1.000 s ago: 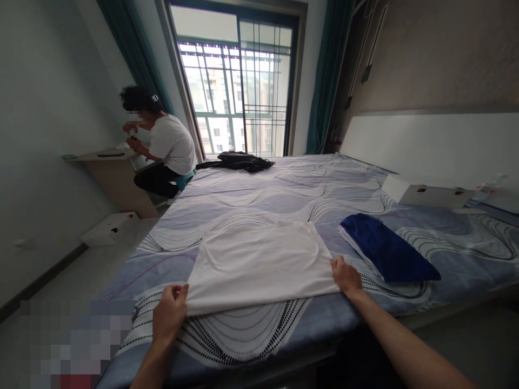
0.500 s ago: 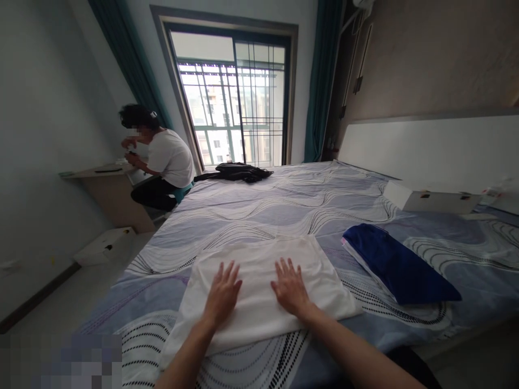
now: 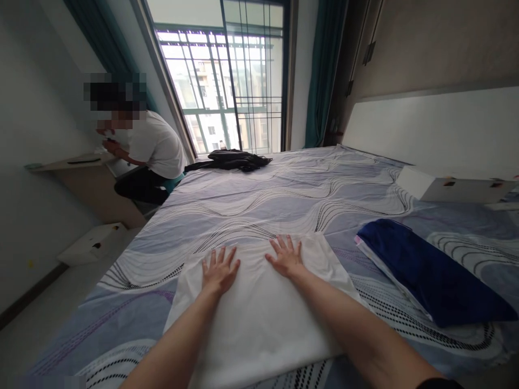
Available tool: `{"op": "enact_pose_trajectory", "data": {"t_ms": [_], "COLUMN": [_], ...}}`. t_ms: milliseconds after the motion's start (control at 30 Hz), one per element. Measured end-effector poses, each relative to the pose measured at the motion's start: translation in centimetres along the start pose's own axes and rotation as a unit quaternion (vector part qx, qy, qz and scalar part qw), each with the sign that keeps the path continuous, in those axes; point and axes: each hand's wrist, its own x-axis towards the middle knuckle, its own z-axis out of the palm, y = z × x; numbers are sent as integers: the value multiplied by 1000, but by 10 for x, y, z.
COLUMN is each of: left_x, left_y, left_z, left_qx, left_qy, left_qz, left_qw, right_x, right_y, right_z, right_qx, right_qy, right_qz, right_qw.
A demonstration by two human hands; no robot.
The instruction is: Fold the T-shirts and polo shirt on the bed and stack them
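Note:
A white cloth (image 3: 267, 319), which looks like a folded garment, lies spread on the patterned bed sheet (image 3: 259, 200). Flat on its far left part rests my left hand (image 3: 220, 270), fingers spread. My right hand (image 3: 286, 256) presses on the far edge, right of the middle, also with fingers apart. Small wrinkles run through the fabric between and around the two hands. To the right, apart from both hands, is a folded dark blue cloth (image 3: 433, 270) with a white and pink edge showing beneath it.
A white box (image 3: 458, 186) stands on the bed by the headboard (image 3: 438, 124). Black clothing or a bag (image 3: 233, 160) lies at the bed's far edge. At far left a person (image 3: 156, 143) sits by a desk (image 3: 89, 178); another white box (image 3: 93, 243) is on the floor.
Both my hands have slid forward over the white cloth toward its far edge, still flat. The view has tilted down and come closer to the bed.

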Motion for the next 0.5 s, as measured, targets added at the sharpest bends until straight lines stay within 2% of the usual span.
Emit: {"op": "enact_pose_trajectory", "data": {"t_ms": [133,267,400,500], "left_x": [19,27,31,24], "left_y": [-11,-19,-20,-20], "left_z": [-5,-8,-5,-5], "left_qx": [12,21,29,41], "left_qy": [-5,-9,-7,6], "left_qz": [-20,-22,-18,-31], "left_qw": [1000,1000,999,999], "right_x": [20,27,21,6], "right_y": [19,41,76,106], "right_z": [-6,-10,-12,-13], "right_qx": [-10,-19,-36,-53], "right_qy": [-8,-8,15,33], "right_qz": [-3,-34,2,38], "right_qw": [1000,999,999,997]}}
